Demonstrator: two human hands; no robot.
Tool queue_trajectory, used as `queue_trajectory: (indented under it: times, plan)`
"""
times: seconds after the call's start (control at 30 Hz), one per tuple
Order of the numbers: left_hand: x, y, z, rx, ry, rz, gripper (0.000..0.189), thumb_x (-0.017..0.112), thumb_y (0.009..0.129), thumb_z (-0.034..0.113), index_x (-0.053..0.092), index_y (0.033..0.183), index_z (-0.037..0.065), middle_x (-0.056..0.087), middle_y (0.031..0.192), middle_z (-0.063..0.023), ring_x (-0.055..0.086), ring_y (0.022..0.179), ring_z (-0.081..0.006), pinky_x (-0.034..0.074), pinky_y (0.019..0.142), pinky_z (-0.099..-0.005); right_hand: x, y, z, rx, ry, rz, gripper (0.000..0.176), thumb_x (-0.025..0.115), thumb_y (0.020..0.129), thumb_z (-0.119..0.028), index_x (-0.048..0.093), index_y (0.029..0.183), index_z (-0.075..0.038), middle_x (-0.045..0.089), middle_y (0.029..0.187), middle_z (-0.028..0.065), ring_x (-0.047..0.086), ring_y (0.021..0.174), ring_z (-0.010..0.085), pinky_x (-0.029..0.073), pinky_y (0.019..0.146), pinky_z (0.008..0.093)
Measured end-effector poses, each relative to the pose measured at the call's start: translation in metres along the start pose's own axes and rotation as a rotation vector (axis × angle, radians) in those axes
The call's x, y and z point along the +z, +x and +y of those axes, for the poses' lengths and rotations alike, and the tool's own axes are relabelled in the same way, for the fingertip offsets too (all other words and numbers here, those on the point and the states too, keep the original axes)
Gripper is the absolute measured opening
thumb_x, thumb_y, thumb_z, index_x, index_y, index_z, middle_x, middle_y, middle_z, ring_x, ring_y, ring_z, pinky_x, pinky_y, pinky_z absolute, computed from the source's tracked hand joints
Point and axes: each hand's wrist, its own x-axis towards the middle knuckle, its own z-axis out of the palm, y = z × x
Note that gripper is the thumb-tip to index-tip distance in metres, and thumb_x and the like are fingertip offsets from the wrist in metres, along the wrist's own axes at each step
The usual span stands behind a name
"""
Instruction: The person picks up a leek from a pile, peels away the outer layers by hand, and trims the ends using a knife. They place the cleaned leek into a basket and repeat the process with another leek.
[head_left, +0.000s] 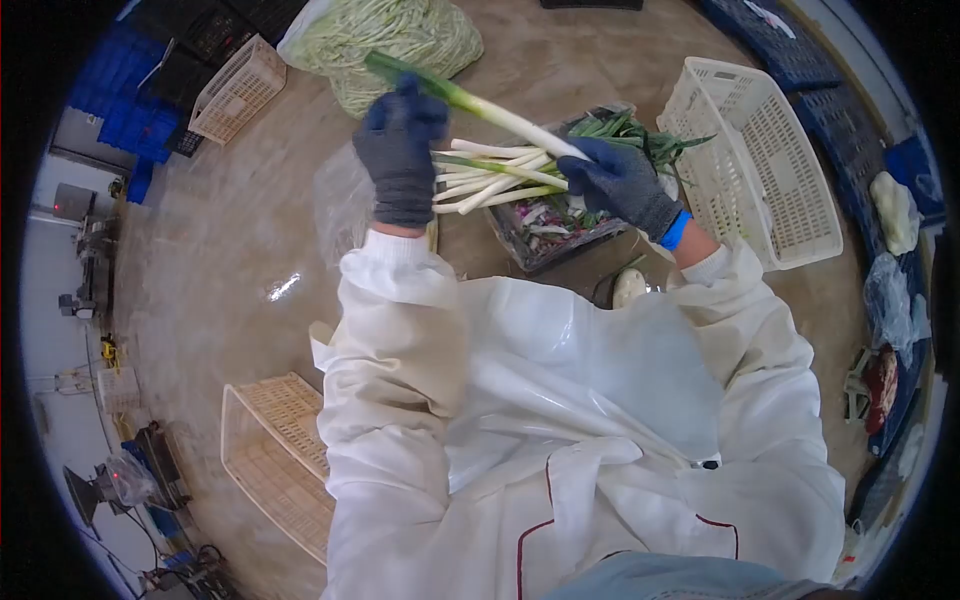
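A long leek (510,122) slants across the upper middle, its green end at the upper left. My right hand (618,185), in a dark blue-grey glove with a blue band at the wrist, is closed round its white end. My left hand (402,150), gloved alike, is at the leek's green part with fingers curled; whether it grips the leek is unclear. Below the held leek lie several white leek stalks (485,180), between my hands. Beneath and behind them is a dark crate (535,262) with green leaves and purple-white scraps.
A cream crate (785,180) stands at the right, another (270,440) at the lower left, a third (240,90) at the upper left. A clear bag of green vegetables (430,45) sits at the top. Blue pallets (850,160) line the right wall.
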Motion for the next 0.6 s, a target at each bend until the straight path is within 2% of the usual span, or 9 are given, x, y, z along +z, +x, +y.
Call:
queue_trajectory:
  times: [0.07,0.1,0.13,0.17,0.2,0.3,0.37,0.5,0.6]
  plan:
    - [-0.013,0.009,0.004,-0.049,0.012,0.044,0.023,0.056,0.094,0.019,0.065,0.09,-0.002,0.067,0.076,-0.0097,0.06,0.063,-0.015,0.049,0.061,-0.028,-0.004,-0.003,0.001,-0.078,-0.21,0.115,0.04,0.065,0.088,-0.034,0.061,0.116,-0.005,0.067,0.085,0.0116,0.064,0.069,0.0157,0.051,0.063,0.0299]
    - [-0.018,0.012,-0.004,-0.091,0.025,0.05,0.024,0.056,0.094,0.018,0.063,0.099,-0.004,0.068,0.085,-0.0118,0.064,0.071,-0.0176,0.052,0.065,-0.0298,-0.004,-0.001,0.008,-0.206,-0.278,0.187,0.04,0.066,0.087,-0.033,0.061,0.117,-0.006,0.066,0.088,0.0124,0.065,0.07,0.0177,0.051,0.064,0.0311]
    - [-0.018,0.008,-0.009,-0.016,0.135,-0.11,0.023,0.056,0.094,0.018,0.063,0.101,-0.003,0.068,0.088,-0.0117,0.064,0.073,-0.0176,0.052,0.068,-0.0301,-0.003,0.004,0.017,-0.339,-0.345,0.261,0.04,0.066,0.087,-0.032,0.061,0.117,-0.007,0.066,0.09,0.0133,0.065,0.072,0.0198,0.051,0.065,0.0322]
    - [-0.018,0.005,-0.014,-0.152,0.066,-0.196,0.023,0.057,0.093,0.017,0.063,0.104,-0.002,0.068,0.089,-0.0111,0.064,0.075,-0.0175,0.052,0.069,-0.0298,-0.003,0.007,0.025,-0.471,-0.411,0.334,0.039,0.066,0.086,-0.031,0.061,0.118,-0.008,0.066,0.093,0.0142,0.066,0.074,0.0219,0.051,0.066,0.0334]
    - [-0.016,0.0,-0.015,-0.294,0.01,-0.273,0.023,0.059,0.092,0.016,0.063,0.107,-0.001,0.067,0.091,-0.0106,0.065,0.077,-0.0174,0.053,0.071,-0.0295,-0.003,0.005,0.019,-0.491,-0.455,0.349,0.04,0.067,0.085,-0.03,0.061,0.119,-0.01,0.066,0.093,0.014,0.065,0.074,0.0234,0.051,0.066,0.0348]
    - [0.001,-0.015,-0.012,-0.375,-0.073,-0.408,0.03,0.059,0.092,0.021,0.062,0.11,-0.003,0.066,0.087,-0.0088,0.064,0.075,-0.0169,0.052,0.071,-0.0282,0.0,-0.004,0.0,-0.548,-0.602,0.392,0.042,0.067,0.083,-0.028,0.06,0.121,-0.013,0.065,0.091,0.0124,0.064,0.074,0.0264,0.051,0.065,0.0378]
    - [0.004,-0.014,-0.009,-0.385,-0.14,-0.403,0.033,0.059,0.093,0.023,0.061,0.112,-0.004,0.064,0.082,-0.0076,0.061,0.072,-0.015,0.05,0.069,-0.0277,0.0,-0.004,-0.004,-0.591,-0.725,0.425,0.044,0.067,0.082,-0.028,0.06,0.123,-0.016,0.063,0.086,0.0102,0.063,0.071,0.0263,0.05,0.063,0.0382]
    - [0.004,-0.009,-0.013,-0.381,-0.387,-0.45,0.037,0.056,0.094,0.024,0.059,0.113,-0.008,0.061,0.076,-0.0056,0.051,0.063,-0.0112,0.044,0.064,-0.0264,-0.002,-0.008,-0.013,-0.633,-0.91,0.461,0.046,0.066,0.081,-0.029,0.059,0.126,-0.018,0.061,0.08,0.0055,0.061,0.067,0.0224,0.049,0.059,0.0369]
    - [0.005,-0.007,-0.017,-0.47,-0.567,-0.494,0.034,0.051,0.095,0.018,0.057,0.111,-0.011,0.059,0.074,-0.0048,0.042,0.058,-0.0097,0.04,0.06,-0.0254,-0.002,-0.007,-0.012,-0.684,-0.996,0.465,0.049,0.066,0.081,-0.029,0.057,0.128,-0.018,0.059,0.078,0.003,0.059,0.066,0.0198,0.048,0.057,0.0354]
